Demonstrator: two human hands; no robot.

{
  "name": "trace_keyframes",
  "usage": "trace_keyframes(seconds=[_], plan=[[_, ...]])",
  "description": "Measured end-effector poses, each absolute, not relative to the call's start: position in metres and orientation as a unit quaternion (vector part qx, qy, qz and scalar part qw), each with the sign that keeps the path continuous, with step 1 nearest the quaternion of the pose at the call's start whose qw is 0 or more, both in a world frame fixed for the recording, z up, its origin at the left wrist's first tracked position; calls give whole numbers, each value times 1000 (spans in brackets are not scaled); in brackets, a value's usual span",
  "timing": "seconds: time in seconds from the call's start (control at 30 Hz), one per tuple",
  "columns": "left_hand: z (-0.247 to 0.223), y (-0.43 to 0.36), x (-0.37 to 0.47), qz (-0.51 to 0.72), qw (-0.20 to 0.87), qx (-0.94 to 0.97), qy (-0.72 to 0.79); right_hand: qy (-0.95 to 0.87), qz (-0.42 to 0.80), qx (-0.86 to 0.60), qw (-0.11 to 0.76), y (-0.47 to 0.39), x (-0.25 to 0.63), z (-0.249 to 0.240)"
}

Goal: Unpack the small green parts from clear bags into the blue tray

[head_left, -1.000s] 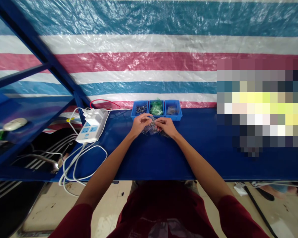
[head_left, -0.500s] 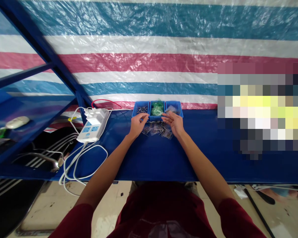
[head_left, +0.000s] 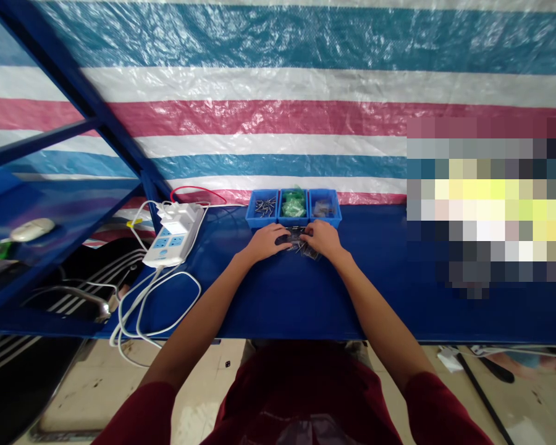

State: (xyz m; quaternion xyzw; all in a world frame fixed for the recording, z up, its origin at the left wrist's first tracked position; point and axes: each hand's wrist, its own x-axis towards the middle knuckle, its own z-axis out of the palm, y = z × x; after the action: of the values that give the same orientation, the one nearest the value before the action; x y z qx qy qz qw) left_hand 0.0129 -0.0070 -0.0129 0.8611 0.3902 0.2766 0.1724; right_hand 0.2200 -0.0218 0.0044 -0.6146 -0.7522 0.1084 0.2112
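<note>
Three joined blue bins stand at the back of the blue table. Dark metal screws lie in the left bin [head_left: 265, 206], green pieces fill the middle bin [head_left: 293, 204], and clear plastic packets lie in the right bin [head_left: 324, 209]. Just in front is a pile of small clear bags and metal pieces [head_left: 298, 245]. My left hand [head_left: 267, 241] rests at the pile's left side, fingers curved and apart. At its right side my right hand [head_left: 323, 238] has its fingers bent together over the pile; what they hold, if anything, is hidden.
A white power strip [head_left: 170, 242] with plugs and looped white cable [head_left: 143, 303] lies on the left of the blue table [head_left: 296, 296]. A blue metal frame [head_left: 97, 117] rises at the left, with a white mouse [head_left: 32, 229] beyond. The right side is pixelated.
Both hands have come down from the front of the bins toward me, onto the pile. The right hand's spread fingers have bent together, and the left hand's fingers have opened.
</note>
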Motion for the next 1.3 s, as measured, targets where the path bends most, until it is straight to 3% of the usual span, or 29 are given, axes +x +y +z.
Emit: trace_keyframes(seconds=[0.5, 0.8, 1.1, 1.3], plan=[[-13, -6, 12, 255, 158, 870, 390, -734, 84, -652, 171, -24, 209, -2], [-10, -11, 14, 275, 143, 850, 427, -760, 85, -614, 196, -23, 215, 5], [-11, -10, 17, 354, 80, 868, 339, -806, 97, -528, 251, -24, 208, 0], [-15, -8, 17, 405, 49, 841, 356, -801, 119, -479, 339, -24, 206, -5]])
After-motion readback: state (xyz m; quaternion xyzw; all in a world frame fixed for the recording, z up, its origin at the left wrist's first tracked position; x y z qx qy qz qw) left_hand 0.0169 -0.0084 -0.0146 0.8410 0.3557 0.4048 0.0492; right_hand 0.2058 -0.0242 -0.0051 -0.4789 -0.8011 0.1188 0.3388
